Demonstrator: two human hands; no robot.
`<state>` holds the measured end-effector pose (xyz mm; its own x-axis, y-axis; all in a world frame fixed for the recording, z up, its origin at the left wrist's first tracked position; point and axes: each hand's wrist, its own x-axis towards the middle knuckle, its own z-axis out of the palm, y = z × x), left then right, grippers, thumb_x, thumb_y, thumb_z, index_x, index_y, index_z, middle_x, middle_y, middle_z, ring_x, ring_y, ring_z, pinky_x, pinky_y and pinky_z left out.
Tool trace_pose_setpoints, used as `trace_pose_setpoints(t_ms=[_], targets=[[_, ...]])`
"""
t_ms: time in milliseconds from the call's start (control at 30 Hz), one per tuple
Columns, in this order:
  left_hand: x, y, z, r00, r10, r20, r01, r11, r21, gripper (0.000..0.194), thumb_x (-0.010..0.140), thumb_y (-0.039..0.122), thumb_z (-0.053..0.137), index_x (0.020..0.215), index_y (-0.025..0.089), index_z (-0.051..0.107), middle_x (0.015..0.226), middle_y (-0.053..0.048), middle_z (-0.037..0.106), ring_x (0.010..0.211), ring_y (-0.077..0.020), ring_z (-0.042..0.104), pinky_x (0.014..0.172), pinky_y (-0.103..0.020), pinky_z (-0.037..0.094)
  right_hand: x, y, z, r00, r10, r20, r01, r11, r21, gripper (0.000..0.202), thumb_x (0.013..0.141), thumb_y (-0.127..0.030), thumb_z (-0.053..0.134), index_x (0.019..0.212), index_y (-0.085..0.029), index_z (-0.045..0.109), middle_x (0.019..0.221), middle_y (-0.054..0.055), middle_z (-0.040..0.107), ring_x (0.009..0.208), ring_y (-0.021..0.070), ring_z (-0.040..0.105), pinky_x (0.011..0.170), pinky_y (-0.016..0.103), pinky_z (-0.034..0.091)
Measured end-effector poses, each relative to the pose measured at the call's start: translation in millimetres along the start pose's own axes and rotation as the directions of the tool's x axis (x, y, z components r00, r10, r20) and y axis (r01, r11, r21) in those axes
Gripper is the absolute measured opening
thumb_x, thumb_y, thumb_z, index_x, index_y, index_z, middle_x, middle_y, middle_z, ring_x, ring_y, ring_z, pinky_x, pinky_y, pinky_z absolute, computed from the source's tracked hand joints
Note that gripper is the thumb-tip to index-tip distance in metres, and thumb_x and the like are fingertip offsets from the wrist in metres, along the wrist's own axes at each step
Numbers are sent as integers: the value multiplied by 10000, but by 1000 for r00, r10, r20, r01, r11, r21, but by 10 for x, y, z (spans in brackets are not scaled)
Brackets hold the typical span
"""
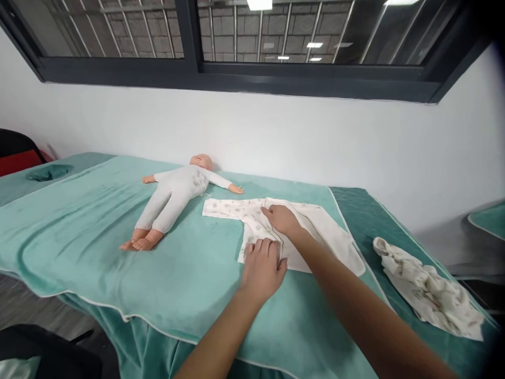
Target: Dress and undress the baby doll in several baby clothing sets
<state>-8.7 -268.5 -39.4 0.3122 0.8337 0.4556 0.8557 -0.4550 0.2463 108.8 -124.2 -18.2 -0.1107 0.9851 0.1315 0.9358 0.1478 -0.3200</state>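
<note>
A white baby shirt (256,210) with a small print lies spread on the green sheet, one sleeve stretched left and its right side folded open to the plain inner face. My right hand (281,218) is closed at the shirt's upper middle, pinching the cloth near the neck opening. Lower down, my left hand (262,268) rests on the shirt's lower front edge, fingers laid on the cloth and thumb apart. To the left, a baby doll (175,189) in a white bodysuit lies on its back, arms spread, head towards the wall and bare feet nearer me.
The green sheet (98,221) covers a bed against the white wall (276,137), below a dark-framed window (236,79). A crumpled printed baby garment (428,292) lies at the right. A black bag-like thing (47,350) stands at the lower left, beyond the bed's front edge.
</note>
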Motion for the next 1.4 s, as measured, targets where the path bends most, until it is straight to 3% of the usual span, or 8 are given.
trace_pose_setpoints(t_ms=[200, 433, 667, 833, 1067, 1167, 1267, 1400], targets=[[-19, -7, 43, 999, -28, -30, 31, 997, 73, 134, 939, 240, 479, 868, 194, 582, 913, -58, 613, 905, -243, 544, 817, -426, 393, 242, -133, 53, 992, 58, 115, -79, 980, 185, 245, 738, -391, 645, 728, -147, 663, 838, 169, 706, 830, 280, 644, 700, 318, 413], [39, 49, 128, 999, 10, -52, -4, 995, 101, 140, 968, 202, 452, 909, 188, 578, 891, -50, 642, 832, -215, 578, 750, -376, 403, 341, 358, 1, 989, 18, 149, -98, 826, 555, 148, 764, -303, 516, 696, -184, 571, 620, 4, 573, 584, 134, 509, 547, 241, 379], [150, 278, 244, 991, -99, -94, 110, 987, 120, 141, 975, 188, 432, 938, 203, 567, 859, -36, 633, 744, -200, 588, 654, -347, 379, 392, 455, 42, 982, 104, 161, -184, 738, 650, 86, 697, -266, 516, 650, -195, 532, 569, -34, 470, 520, 105, 374, 469, 246, 258], [169, 271, 203, 987, -153, -55, 148, 985, -91, 189, 992, 196, 381, 1028, 213, 566, 921, -33, 633, 766, -177, 594, 649, -316, 398, 417, 483, 48, 976, 141, 166, -217, 712, 668, 146, 667, -246, 536, 771, -191, 621, 660, -17, 568, 572, 124, 450, 497, 243, 299], [165, 169, 104, 943, -319, 99, 325, 811, -487, 190, 978, 252, 426, 1083, 243, 584, 991, -7, 672, 832, -152, 621, 712, -288, 440, 385, 421, 91, 987, 103, 120, -158, 711, 685, 423, 732, -249, 502, 1126, -227, 654, 745, -12, 656, 580, 144, 544, 567, 258, 418], [148, 179, 129, 964, -246, 106, 267, 866, -423, 197, 965, 241, 439, 1097, 242, 586, 990, -9, 682, 852, -168, 634, 720, -307, 441, 344, 328, 70, 998, -41, 53, -5, 752, 659, 523, 765, -209, 486, 1261, -297, 625, 982, -13, 713, 814, 163, 643, 779, 278, 488], [137, 195, 163, 977, -196, 86, 214, 910, -355, 196, 956, 213, 433, 1065, 240, 593, 982, -18, 683, 888, -184, 641, 729, -318, 451, 353, 275, 90, 984, -176, 13, 137, 809, 572, 483, 804, -188, 469, 1238, -275, 663, 1299, 4, 641, 1207, 194, 566, 1067, 316, 385], [133, 196, 184, 978, -204, 51, 209, 917, -340, 195, 955, 197, 423, 1057, 237, 584, 975, -26, 669, 880, -181, 639, 715, -317, 466, 442, 300, 188, 993, -117, 20, 89, 848, 523, 483, 813, -153, 446, 1246, -195, 655, 1459, 62, 519, 1359, 224, 449, 1163, 371, 288]])
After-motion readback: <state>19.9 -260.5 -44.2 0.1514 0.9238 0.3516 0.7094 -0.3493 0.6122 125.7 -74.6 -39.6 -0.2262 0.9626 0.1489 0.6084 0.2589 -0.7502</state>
